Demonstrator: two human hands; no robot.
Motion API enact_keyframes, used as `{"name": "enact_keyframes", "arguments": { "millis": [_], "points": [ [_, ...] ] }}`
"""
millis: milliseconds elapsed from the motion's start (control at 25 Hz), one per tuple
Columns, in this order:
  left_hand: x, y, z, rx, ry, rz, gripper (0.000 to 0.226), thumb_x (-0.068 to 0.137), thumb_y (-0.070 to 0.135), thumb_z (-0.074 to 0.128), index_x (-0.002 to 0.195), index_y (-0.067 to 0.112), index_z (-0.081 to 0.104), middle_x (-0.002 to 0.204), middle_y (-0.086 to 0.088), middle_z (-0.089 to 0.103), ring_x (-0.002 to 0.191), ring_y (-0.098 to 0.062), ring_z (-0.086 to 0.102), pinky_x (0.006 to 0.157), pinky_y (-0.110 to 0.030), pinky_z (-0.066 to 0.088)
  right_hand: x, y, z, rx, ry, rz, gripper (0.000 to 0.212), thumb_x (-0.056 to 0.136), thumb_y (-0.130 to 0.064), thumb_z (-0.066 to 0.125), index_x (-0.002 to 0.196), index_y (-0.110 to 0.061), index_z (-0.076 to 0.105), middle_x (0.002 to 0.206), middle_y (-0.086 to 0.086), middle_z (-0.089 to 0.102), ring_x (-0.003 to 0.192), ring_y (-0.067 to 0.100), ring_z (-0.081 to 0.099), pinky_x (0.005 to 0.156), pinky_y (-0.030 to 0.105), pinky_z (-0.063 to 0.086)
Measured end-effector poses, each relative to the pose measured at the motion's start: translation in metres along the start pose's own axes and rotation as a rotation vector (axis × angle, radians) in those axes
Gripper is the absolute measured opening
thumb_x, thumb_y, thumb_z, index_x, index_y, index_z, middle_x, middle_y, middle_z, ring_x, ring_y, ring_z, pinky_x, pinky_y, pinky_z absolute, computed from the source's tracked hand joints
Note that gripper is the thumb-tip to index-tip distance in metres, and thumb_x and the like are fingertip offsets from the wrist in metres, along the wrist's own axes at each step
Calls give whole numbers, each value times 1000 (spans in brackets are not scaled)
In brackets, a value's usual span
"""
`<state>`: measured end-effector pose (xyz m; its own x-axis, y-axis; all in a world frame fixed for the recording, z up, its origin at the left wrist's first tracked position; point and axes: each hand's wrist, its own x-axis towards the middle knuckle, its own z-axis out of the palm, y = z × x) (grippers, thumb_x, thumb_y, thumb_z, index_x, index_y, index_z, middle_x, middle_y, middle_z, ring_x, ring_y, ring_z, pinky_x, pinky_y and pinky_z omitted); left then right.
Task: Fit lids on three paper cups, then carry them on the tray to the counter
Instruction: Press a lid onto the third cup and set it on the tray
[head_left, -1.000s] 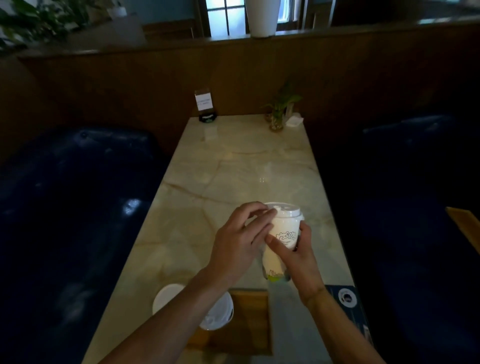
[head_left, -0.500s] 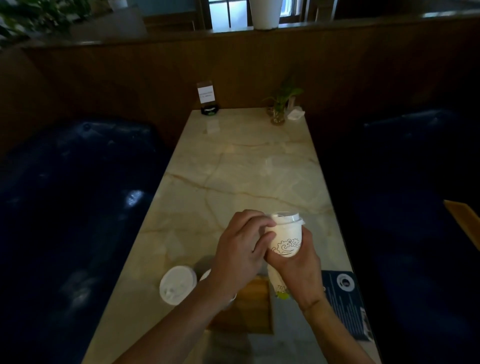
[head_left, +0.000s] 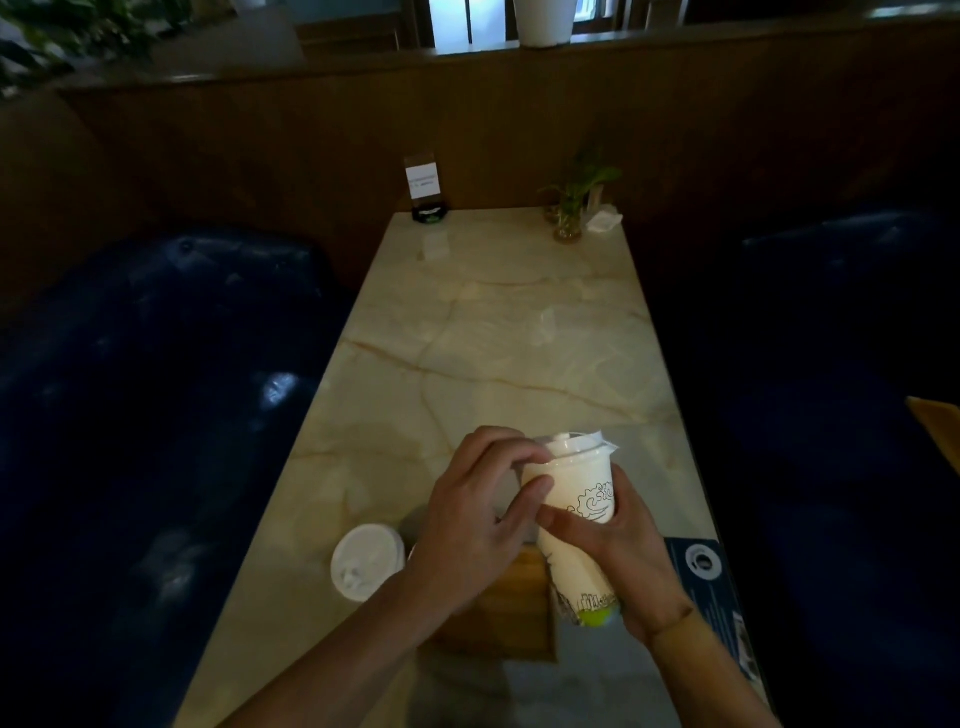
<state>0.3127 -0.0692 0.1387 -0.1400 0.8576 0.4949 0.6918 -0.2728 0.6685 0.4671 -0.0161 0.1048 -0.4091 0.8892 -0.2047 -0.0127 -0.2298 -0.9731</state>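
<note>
A white paper cup with a line drawing and a green base is held above the marble table, tilted slightly. My right hand grips its body from the right. My left hand curls around the white lid on the cup's rim, fingers pressing its near edge. A second lidded cup stands on the table at the left of my left hand. A wooden tray lies under my hands, mostly hidden.
Dark blue padded benches flank the table on both sides. At the far end stand a card holder, a small plant in a glass and a napkin. A blue leaflet lies at the table's right edge.
The cup and both hands have stayed together near the table's front while the view shifted. My left fingers have moved around the lid's rim; the lidded cup at the left came fully into view.
</note>
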Motion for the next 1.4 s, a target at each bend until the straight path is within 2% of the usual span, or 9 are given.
{"name": "enact_keyframes", "arguments": {
  "millis": [160,280,440,560,800,920,1080,1200,1400],
  "points": [
    [-1,-10,-3,-98,1,-18,10,92,16,64,101,12,65,102,5,62,98,-8,61,83,-14,48,1,2,-4,89,-112,90,66,52,-35,86,113,-28,61,101,10,75,86,30,74,67,40,61],
    [6,-19,-2,-84,1,-55,8,90,8,67,97,11,65,98,4,62,94,-7,60,82,-13,46,10,3,-2,75,-122,161,79,54,-33,87,122,-22,49,109,13,70,94,34,72,72,44,62],
    [18,-24,3,4,-9,-85,9,89,5,66,98,9,66,101,2,60,94,-7,59,82,-20,51,31,-4,7,-158,-23,92,78,64,-28,90,123,-24,39,106,-1,64,89,15,69,64,26,58],
    [28,-17,9,127,11,-38,13,90,7,65,101,13,64,105,4,56,99,-11,56,82,-27,51,36,-4,21,-317,119,-9,82,51,-46,87,119,-26,45,99,-8,66,85,5,66,64,22,55],
    [31,-1,4,216,102,111,11,92,22,60,100,15,64,103,4,58,97,-12,58,80,-27,51,29,-2,21,-203,201,-118,77,45,-51,81,113,-32,52,92,-8,71,79,1,68,55,18,53],
    [24,8,5,156,165,117,15,91,27,61,98,14,66,103,3,60,96,-12,59,81,-23,51,19,-7,15,-128,135,-145,69,49,-45,86,110,-32,57,95,-11,73,79,3,70,57,16,55],
    [17,10,4,21,184,74,19,89,27,64,97,10,68,101,1,63,97,-12,61,82,-23,52,10,-15,1,23,-15,-82,68,49,-34,90,111,-28,63,101,6,76,87,21,74,68,35,62],
    [16,5,3,-133,175,38,17,88,23,64,95,8,68,99,0,63,95,-14,62,80,-26,53,11,-13,-10,137,-146,-19,64,51,-23,88,111,-19,66,100,16,76,87,29,74,68,36,60],
    [18,-15,4,-134,135,-11,12,90,19,62,95,9,66,98,1,62,94,-9,61,81,-20,50,29,-6,-11,133,-205,61,82,51,-24,87,125,-16,53,112,18,71,99,34,70,78,45,61]
  ]
}}
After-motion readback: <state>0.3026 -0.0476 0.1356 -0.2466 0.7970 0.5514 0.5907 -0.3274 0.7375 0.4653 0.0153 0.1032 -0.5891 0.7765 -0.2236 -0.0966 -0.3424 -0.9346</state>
